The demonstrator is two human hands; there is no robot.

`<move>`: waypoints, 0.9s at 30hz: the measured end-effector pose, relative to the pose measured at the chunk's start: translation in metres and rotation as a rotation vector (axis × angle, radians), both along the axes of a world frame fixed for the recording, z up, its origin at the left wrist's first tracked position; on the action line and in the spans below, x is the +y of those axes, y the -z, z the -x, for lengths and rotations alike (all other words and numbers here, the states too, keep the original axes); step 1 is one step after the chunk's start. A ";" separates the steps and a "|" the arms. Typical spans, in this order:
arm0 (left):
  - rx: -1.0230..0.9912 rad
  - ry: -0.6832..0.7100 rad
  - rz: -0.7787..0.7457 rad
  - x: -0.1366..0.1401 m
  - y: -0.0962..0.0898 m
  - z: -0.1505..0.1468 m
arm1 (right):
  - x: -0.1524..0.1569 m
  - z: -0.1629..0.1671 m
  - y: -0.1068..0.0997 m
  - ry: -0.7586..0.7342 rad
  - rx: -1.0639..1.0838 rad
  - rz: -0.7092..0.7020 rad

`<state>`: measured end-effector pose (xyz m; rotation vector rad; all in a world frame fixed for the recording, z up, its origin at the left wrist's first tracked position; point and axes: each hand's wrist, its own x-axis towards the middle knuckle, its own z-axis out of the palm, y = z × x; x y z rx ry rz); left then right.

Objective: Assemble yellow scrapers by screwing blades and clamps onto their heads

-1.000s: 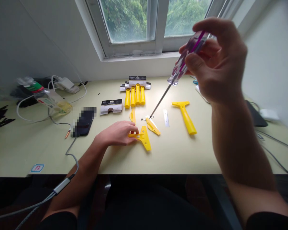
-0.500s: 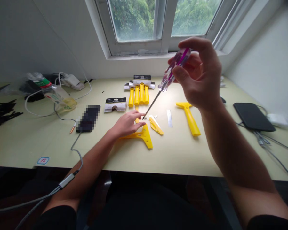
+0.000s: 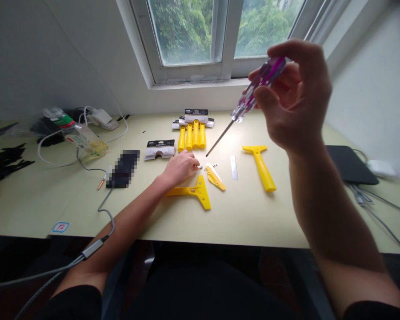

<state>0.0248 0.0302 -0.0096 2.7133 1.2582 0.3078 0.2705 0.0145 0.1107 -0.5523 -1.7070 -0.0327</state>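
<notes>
My right hand (image 3: 296, 95) is raised over the table, gripping a screwdriver (image 3: 262, 86) by its clear, purple-striped handle; the shaft slants down to the left, its tip above the tabletop. My left hand (image 3: 182, 167) rests low with thumb and fingers pinched together beside small metal nuts or screws (image 3: 201, 167). Whatever is between those fingertips is too small to make out. Just below lies a yellow scraper handle (image 3: 196, 191) with a T-shaped head. To the right are a yellow clamp plate (image 3: 215, 178) with a whitish blade under it and a loose metal blade (image 3: 234, 167).
Another yellow scraper (image 3: 262, 166) lies at right. Several yellow-handled scrapers (image 3: 196, 135) and a black-and-white package card (image 3: 159, 150) are at the back. A phone (image 3: 123, 169), cables and a bottle (image 3: 86, 140) occupy the left; a black device (image 3: 350, 164) sits right.
My right hand has moved up and right with the screwdriver, whose tip has drawn away from my left hand. The left hand's fingers, stretched out before, are now curled into a pinch.
</notes>
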 end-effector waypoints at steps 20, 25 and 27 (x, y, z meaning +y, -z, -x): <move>-0.117 0.061 0.205 -0.027 -0.022 0.014 | -0.021 -0.002 -0.012 0.140 -0.042 0.108; -0.065 0.103 0.339 -0.057 -0.021 0.023 | -0.023 -0.004 -0.013 0.136 -0.009 0.062; -0.029 0.110 0.357 -0.061 -0.014 0.025 | -0.027 -0.003 -0.013 0.125 0.037 0.105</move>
